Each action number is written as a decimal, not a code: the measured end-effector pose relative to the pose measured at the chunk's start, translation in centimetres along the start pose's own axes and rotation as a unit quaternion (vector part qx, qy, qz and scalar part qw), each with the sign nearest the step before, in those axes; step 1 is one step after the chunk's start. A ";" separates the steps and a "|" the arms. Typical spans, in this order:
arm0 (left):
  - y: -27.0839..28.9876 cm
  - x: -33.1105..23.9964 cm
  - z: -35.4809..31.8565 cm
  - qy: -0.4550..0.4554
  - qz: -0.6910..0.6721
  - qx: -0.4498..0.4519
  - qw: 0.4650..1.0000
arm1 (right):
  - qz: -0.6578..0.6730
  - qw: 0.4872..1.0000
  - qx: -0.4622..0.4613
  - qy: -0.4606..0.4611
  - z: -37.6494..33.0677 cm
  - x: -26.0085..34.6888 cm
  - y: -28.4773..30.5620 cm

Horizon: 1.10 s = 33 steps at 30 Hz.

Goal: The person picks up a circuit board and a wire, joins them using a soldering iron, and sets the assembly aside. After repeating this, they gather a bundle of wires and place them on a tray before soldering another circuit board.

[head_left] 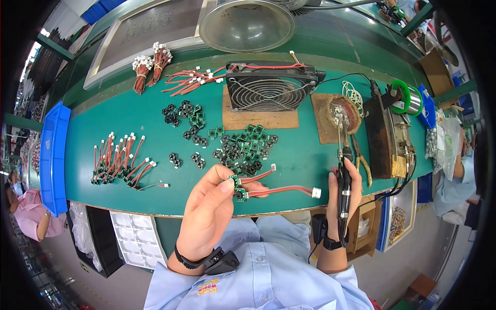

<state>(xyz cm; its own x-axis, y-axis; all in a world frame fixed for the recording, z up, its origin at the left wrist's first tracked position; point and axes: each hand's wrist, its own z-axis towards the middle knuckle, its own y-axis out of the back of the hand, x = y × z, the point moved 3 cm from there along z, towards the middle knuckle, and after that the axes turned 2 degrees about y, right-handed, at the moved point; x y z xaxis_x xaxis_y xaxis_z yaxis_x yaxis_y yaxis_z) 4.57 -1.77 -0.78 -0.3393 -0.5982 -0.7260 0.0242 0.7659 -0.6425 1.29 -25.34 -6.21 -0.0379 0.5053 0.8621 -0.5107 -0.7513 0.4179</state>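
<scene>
My left hand (204, 214) pinches small green circuit boards (240, 195) between thumb and fingers, over the table's near edge. Red wires with white plugs (315, 192) stick out from them to the right. In my right hand (333, 206) is a soldering iron (344, 186), held upright with its tip pointing away from me. The tip is over a round brown dish (354, 118) with whitish residue; whether it touches cannot be told. Loose black-and-green boards (250, 147) lie heaped beyond my left hand. Boards with wires attached (111, 170) stand grouped at the left.
A black fan (271, 90) with a wire guard stands at the back. Pliers (364, 163), a dark power box (380, 137) and a green solder spool (400, 98) are at the right. Wire bundles (142, 75) lie far left, near a blue bin (54, 157).
</scene>
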 end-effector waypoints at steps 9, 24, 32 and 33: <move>6.7 -4.1 -1.8 -0.193 0.087 -0.068 0.975 | 0.040 0.998 -0.042 0.021 -1.1 -1.2 0.0; 11.3 -9.4 -6.7 -0.208 0.793 -0.354 0.450 | 0.021 0.999 -0.023 0.034 -1.3 -1.1 -0.4; 17.6 -13.4 -2.0 -0.025 0.916 -0.254 0.310 | 0.028 0.999 -0.012 0.011 -1.3 -0.3 0.1; 18.5 -14.2 -1.7 -0.027 0.915 -0.258 0.309 | 0.031 0.999 -0.012 0.014 -1.4 -0.3 0.0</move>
<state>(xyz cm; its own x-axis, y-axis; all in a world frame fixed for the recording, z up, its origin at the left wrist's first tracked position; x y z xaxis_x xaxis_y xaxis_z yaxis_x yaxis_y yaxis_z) 8.28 21.26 -1.91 -0.1851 0.9556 0.2295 -0.0283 -0.2386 0.9707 0.11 -24.92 -6.89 -0.0943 0.4699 0.8776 -0.5274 -0.7713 0.3563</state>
